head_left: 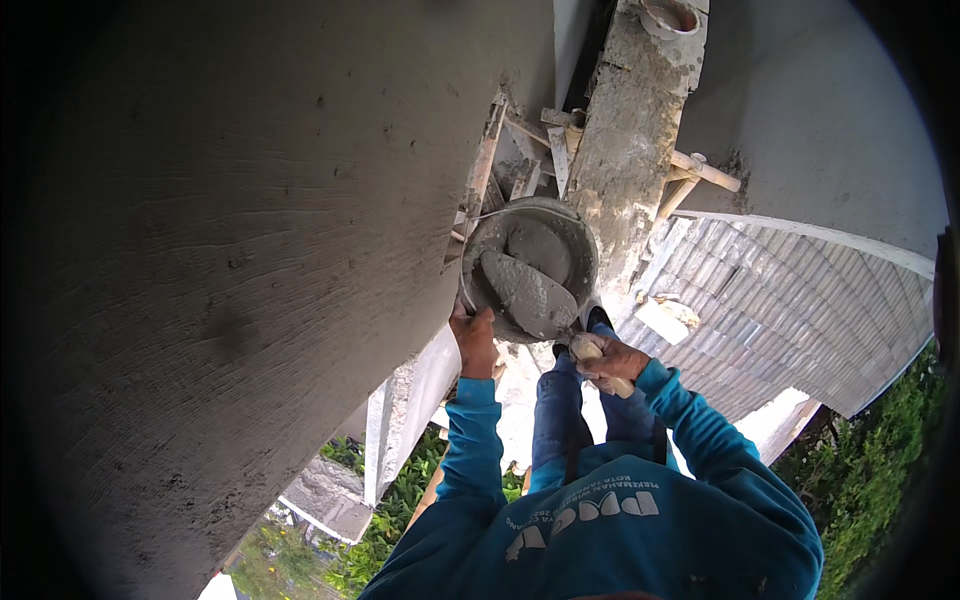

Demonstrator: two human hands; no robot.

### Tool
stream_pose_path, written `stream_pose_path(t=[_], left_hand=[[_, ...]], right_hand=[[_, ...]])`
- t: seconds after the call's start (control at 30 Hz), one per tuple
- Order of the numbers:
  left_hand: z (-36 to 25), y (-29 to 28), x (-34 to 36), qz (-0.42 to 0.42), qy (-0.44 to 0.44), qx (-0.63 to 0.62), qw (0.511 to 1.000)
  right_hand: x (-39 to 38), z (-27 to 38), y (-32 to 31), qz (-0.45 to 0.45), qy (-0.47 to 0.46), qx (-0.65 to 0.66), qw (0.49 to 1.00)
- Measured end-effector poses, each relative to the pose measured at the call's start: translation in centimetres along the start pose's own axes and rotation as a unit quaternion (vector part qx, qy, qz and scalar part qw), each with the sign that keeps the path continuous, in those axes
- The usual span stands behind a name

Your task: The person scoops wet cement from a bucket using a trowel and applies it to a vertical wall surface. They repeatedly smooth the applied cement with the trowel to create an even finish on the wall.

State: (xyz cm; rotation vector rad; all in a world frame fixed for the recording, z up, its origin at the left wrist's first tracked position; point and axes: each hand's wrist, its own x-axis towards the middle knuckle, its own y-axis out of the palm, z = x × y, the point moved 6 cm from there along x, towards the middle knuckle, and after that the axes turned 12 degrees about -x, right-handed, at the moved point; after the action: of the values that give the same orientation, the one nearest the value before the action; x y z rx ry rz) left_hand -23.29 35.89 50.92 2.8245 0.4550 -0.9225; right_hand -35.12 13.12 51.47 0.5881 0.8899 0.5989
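Note:
A round bucket (585,245) with grey wet mortar (540,242) inside sits in front of me, its thin wire handle lying over the far left side. My left hand (474,342) is closed on the bucket's near left rim. In my right hand (614,362) is a trowel (528,294), held by its pale handle. The mortar-smeared blade lies over the bucket's opening, its tip pointing far left. How much mortar is on the blade I cannot tell.
A grey plastered wall (250,200) fills the left side. Beyond the bucket runs a rough, mortar-spattered ledge (630,130) with a small bowl (670,18) at its far end. Bamboo poles (708,172) stick out at right, above a tiled roof (770,300). Greenery shows far below.

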Motion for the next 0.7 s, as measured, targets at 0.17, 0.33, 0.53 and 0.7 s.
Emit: stream_pose_path(t=[0.17,0.33,0.53,0.7], left_hand=[[4.2,-2.1,1.6,-0.02,0.017,-0.05,0.998],[6.4,-5.5,0.2,-0.128,0.016,-0.117,0.985],[4.7,-6.2,-2.5,-0.238,-0.002,-0.092,0.967],[4.0,-6.0,-2.1,-0.193,0.063,-0.064,0.977]], right_hand=[[-6.6,6.2,0.8,-0.115,-0.072,0.079,0.988],[-5.7,11.1,-4.8,-0.448,-0.206,-0.058,0.868],[12.3,11.2,-14.4,-0.761,-0.205,-0.212,0.579],[21.4,18.3,-11.4,-0.6,-0.336,-0.258,0.679]])
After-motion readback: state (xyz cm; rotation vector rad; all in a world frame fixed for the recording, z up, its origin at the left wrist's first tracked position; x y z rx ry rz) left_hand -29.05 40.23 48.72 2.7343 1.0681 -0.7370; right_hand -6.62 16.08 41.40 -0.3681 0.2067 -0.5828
